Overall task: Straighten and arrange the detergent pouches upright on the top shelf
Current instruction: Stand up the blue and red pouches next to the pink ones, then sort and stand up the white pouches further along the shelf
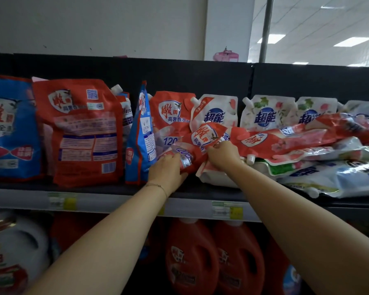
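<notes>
Backdrop: white wall (94, 22) above the black back panel of a shop rack.
Top shelf (107, 188): black, with price tags (62, 201) on its front strip.
Standing row: a blue pouch (9, 128), a red pouch with its back label outward (81, 133) and a narrow blue pouch (141, 135) stand upright at left; white pouches (266, 113) stand along the back at right.
Fallen heap (320, 165): red, white and green pouches lie flat and overlapping on the shelf's right half.
Held red pouch (200, 141): tilted on the heap's left edge, just beside the narrow blue pouch.
Left hand (168, 169): grasps the held pouch's lower end, thumb under it.
Right hand (223, 155): fingers curled over the pouch's middle, gripping it.
Lower shelf: red jugs (192, 258) and a white jug (17, 241).
</notes>
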Demonstrator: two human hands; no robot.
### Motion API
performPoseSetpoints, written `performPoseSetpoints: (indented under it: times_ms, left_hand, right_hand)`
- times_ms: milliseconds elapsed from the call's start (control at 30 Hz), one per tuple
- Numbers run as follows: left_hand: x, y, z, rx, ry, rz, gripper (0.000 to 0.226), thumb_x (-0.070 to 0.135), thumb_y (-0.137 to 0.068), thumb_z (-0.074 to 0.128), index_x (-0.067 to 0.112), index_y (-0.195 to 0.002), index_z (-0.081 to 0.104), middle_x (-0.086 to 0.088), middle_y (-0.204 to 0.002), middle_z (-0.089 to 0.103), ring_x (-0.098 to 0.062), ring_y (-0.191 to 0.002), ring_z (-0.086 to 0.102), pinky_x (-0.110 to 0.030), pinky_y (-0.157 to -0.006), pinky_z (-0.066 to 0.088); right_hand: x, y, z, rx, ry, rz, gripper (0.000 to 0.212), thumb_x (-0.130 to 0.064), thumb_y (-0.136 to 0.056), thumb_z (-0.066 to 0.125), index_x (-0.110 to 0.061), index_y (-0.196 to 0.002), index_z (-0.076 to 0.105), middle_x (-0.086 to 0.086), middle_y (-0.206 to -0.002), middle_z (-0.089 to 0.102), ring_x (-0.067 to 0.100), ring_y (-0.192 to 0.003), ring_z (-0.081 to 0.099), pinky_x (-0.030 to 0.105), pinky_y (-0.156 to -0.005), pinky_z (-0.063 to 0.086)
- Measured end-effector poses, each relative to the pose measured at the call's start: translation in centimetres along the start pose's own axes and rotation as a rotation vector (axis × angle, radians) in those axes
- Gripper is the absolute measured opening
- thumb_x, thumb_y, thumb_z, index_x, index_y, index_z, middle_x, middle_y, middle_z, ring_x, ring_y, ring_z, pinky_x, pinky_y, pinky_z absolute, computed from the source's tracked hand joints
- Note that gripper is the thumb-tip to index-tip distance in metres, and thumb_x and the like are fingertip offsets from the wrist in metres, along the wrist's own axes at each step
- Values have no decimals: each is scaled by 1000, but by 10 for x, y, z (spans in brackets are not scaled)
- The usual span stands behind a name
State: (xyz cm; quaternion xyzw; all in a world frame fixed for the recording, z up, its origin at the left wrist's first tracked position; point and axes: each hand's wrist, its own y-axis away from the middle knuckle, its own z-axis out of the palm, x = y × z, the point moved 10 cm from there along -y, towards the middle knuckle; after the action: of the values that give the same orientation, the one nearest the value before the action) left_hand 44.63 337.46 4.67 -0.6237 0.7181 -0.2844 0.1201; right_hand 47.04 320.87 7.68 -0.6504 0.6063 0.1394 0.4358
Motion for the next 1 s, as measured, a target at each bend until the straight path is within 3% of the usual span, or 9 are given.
performPoseSetpoints:
  times_ms: [67,167,233,333,500,733,800,900,1000]
  left_hand:
    - [4,-3,-1,-16,-104,-19,72,43,-82,68,13,-140,37,-9,-135,51,-30,-119,52,-39,-93,45]
    - [4,-7,-9,6,-187,-39,63,43,-83,68,12,-133,45,-11,-126,56,-32,-112,56,-38,-89,47]
    - [1,-8,-12,12,-200,-60,62,46,-83,67,14,-132,48,-10,-125,57,-32,-109,58,-36,-88,48]
    - [2,-10,-13,2,-217,-65,63,47,-82,68,13,-131,48,-10,-125,56,-31,-110,57,-36,-88,48]
    - [7,-11,-8,1,-279,-25,57,31,-85,69,7,-132,47,-11,-125,57,-29,-111,58,-35,-88,49]
    - [-22,-9,7,-47,48,-212,59,33,-89,64,3,-132,36,-16,-126,54,-30,-114,55,-35,-94,46]
    - [-30,-6,7,-44,171,-298,64,29,-87,67,3,-134,32,-18,-131,50,-31,-119,52,-35,-98,42]
    - [-34,-5,8,-45,187,-317,72,28,-87,67,3,-140,25,-19,-136,45,-32,-123,50,-35,-101,40]
    - [-41,-4,14,-67,215,-319,49,30,-86,67,5,-123,44,-16,-124,56,-30,-111,57,-37,-94,47]
  right_hand:
    - [0,-8,-2,-9,-54,48,28,-30,-93,54,-7,-106,62,8,-94,65,21,-78,60,28,-67,45]
    - [2,-17,-2,-54,-75,152,28,-31,-96,50,-4,-94,56,8,-71,64,18,-55,59,26,-53,49]
    - [5,-24,-1,-72,-81,195,28,-29,-95,49,-2,-98,56,13,-81,68,25,-65,66,32,-62,57]
    - [5,-30,2,-77,-79,190,19,-15,-91,52,1,-100,58,15,-91,65,30,-83,66,38,-76,55]
    - [-15,-35,-5,21,-35,80,20,-9,-90,47,0,-99,62,16,-96,68,32,-85,66,33,-65,53]
    - [-114,-31,-20,144,-122,-304,26,-26,-99,42,-13,-81,56,1,-73,58,14,-58,55,27,-46,42]
    - [-128,-31,-9,110,-160,-337,29,-28,-101,40,-13,-83,57,6,-77,64,15,-61,61,35,-52,55]
    - [-127,-30,-1,99,-295,-284,29,-26,-101,40,-16,-76,50,10,-79,64,21,-68,64,37,-65,57]
    - [-133,-30,10,-16,-352,-326,24,-33,-97,51,-12,-90,61,12,-80,67,19,-69,66,38,-67,58]
